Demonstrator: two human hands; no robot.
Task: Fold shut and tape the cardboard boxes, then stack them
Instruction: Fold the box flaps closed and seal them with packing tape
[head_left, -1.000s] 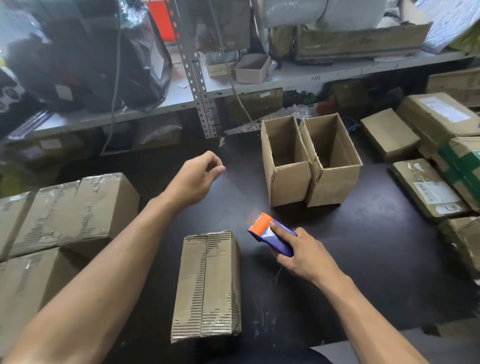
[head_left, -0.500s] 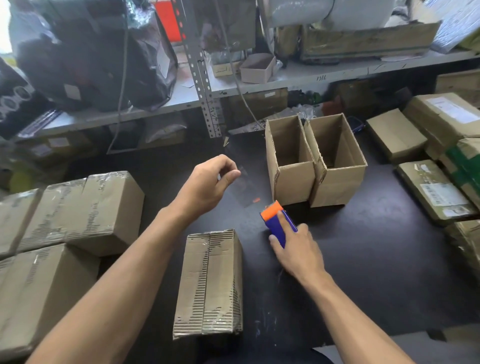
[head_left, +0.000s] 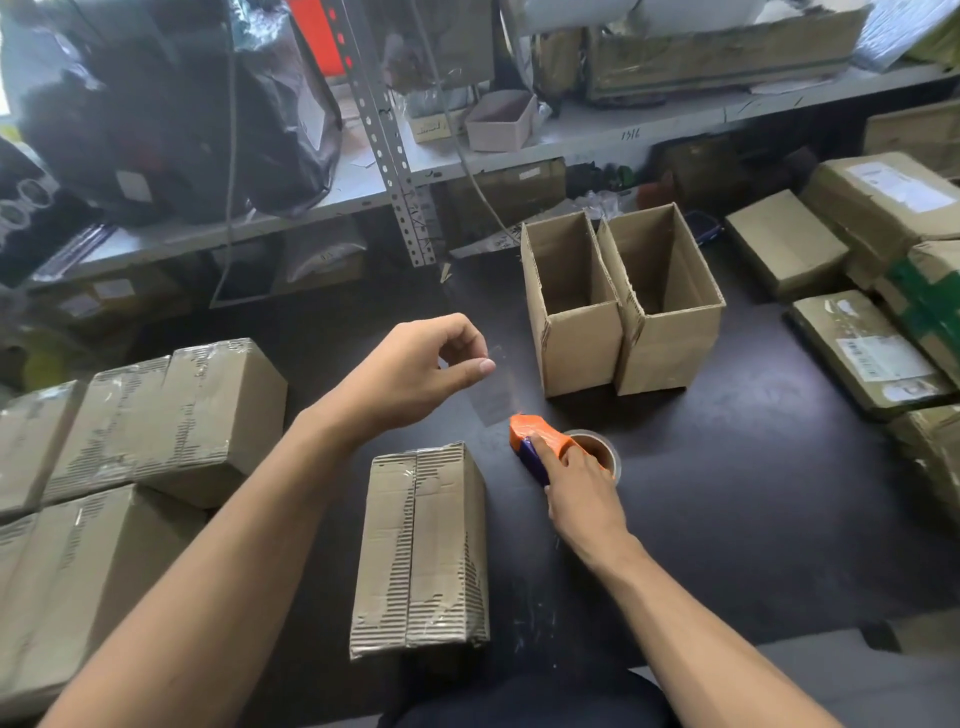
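The tape dispenser (head_left: 540, 447) is orange and blue, the taped box (head_left: 422, 551) is brown with dark corrugation stripes, and the table (head_left: 753, 509) is black.

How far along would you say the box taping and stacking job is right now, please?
Done: taped boxes are stacked at the left, and one closed box lies in front. In hand: the left hand pinches a clear tape strip pulled from the dispenser held by the right hand. Left: two open boxes need folding, taping and stacking.
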